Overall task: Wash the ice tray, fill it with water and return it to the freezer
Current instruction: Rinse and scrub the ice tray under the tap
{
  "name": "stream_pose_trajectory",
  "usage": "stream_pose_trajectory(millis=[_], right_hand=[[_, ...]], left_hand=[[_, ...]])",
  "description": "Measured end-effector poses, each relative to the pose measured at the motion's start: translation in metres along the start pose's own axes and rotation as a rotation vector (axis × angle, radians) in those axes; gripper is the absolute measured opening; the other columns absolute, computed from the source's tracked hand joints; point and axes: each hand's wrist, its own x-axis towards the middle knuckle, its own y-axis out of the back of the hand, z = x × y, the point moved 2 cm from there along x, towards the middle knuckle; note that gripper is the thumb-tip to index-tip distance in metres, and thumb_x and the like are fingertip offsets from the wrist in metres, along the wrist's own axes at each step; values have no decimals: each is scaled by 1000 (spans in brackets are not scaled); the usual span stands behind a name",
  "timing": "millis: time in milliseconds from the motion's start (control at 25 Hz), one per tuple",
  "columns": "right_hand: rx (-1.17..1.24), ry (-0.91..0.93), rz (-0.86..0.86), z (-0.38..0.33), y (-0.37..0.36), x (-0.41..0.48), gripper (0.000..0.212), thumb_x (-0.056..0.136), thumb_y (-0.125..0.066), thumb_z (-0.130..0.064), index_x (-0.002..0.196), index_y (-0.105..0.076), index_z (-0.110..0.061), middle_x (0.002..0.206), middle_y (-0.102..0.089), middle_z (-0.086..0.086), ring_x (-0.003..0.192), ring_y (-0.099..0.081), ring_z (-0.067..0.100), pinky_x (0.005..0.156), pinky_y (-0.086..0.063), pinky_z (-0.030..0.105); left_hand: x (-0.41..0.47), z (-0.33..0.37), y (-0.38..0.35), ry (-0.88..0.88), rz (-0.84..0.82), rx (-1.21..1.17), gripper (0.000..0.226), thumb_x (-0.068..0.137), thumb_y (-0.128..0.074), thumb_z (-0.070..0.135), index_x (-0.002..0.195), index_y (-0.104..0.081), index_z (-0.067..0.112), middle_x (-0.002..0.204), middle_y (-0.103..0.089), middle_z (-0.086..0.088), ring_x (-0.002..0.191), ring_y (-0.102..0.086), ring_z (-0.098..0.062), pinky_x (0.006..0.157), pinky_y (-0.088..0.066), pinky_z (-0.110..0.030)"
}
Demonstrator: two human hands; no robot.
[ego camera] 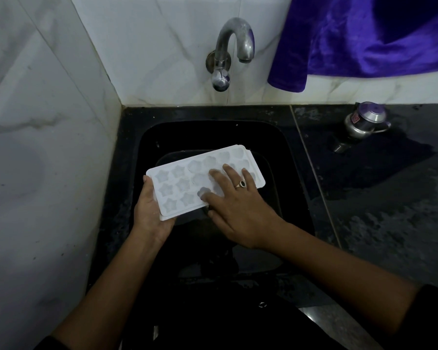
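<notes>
Single head cam, looks forward and steeply down into the sink (283,152). Close range; tiled wall (162,46) and tap (234,39) fill the top.

purple cloth (352,39), steel jug (364,121), black counter (377,210)

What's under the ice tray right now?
The left hand holds the ice tray from below at its left end, above the black sink. The tray, with the right hand flat on top, hides the sink floor beneath it.

White marble-look walls (48,122) meet in a corner ahead of me, above a black stone counter (377,198) (wet in patches); a purple cloth (364,41) hangs at upper right.
</notes>
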Motion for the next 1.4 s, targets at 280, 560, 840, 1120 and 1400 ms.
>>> stream_pose_trajectory(millis=[280, 560, 840, 1120, 1400], right_hand=[[3, 2, 18, 1, -1, -1, 42, 105, -33, -45, 139, -51, -27, 165, -25, 19, 155, -14, 44, 122, -12, 69], [-6, -2, 22, 1, -2, -1, 41, 106, -35, -46, 139, -52, -28, 165, -25, 19, 155, -14, 44, 121, -13, 69], [-2, -9, 2, 0, -3, -1, 46, 104, -32, -47, 140, -52, -27, 165, -25, 20, 155, -15, 45, 120, -14, 70], [12, -19, -7, -1, -1, 1, 43, 104, -32, -47, 136, -53, -27, 165, -25, 19, 155, -14, 44, 121, -15, 69], [39, 36, 33, -22, 6, 2, 44, 104, -34, -45, 139, -52, -25, 165, -26, 20, 155, -16, 44, 121, -12, 69]], left_hand=[[1, -2, 0, 13, -4, -14, 67, 108, -29, 59, 144, -56, 10, 137, -67, -18, 125, -66, -37, 105, -51, -54], [0, -3, 0, 16, -2, -20, 67, 108, -30, 59, 144, -56, 10, 136, -68, -17, 126, -66, -37, 102, -52, -53], [-1, -5, 1, 34, 14, -21, 67, 107, -30, 60, 141, -59, 10, 133, -70, -17, 122, -68, -37, 95, -57, -51], [-1, -8, 2, 25, 7, -9, 69, 107, -29, 61, 145, -56, 9, 137, -67, -19, 125, -66, -38, 100, -55, -53], [3, -8, 1, 37, -31, -34, 73, 105, -31, 63, 149, -51, 7, 142, -62, -21, 130, -62, -40, 111, -46, -57]])
